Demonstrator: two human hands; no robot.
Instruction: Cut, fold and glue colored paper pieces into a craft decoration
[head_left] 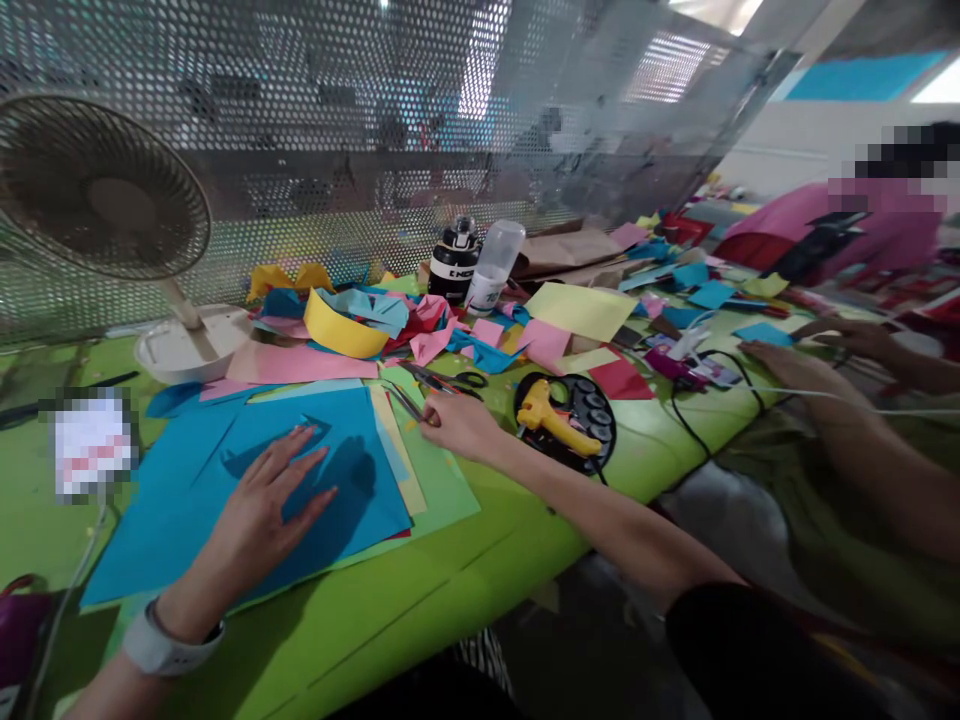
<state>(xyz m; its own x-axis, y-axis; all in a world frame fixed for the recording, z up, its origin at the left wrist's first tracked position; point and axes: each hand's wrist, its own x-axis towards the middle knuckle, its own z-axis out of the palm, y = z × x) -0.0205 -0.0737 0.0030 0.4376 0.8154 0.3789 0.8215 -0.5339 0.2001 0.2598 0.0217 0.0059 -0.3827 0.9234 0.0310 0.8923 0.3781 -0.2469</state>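
Under my left hand (274,490) lies a large blue sheet of paper (225,500), flat on the green table (390,610) near its front edge, on top of a light green sheet (442,485) and a yellowish one that show along its right side. My fingers are spread and laid flat on the blue paper, palm down, a pale watch (161,640) on that wrist. My right hand (459,425) is stretched out just past the stack's far right corner, its fingertips drawn together around the handle end of a pair of scissors (439,382); how firmly they grip I cannot tell. The scissors lie on the table, blades pointing left and away. Just to the right sits a yellow glue gun (553,420) on a dark round tray (596,415). Beyond is a heap of coloured paper scraps (390,325), a black bottle (454,265) and a clear one (495,262) beside it. A white fan (97,185) stands at the far left, before a perforated metal screen (375,120). Further along the table on the right, another person's hands (817,355) rest among more paper.
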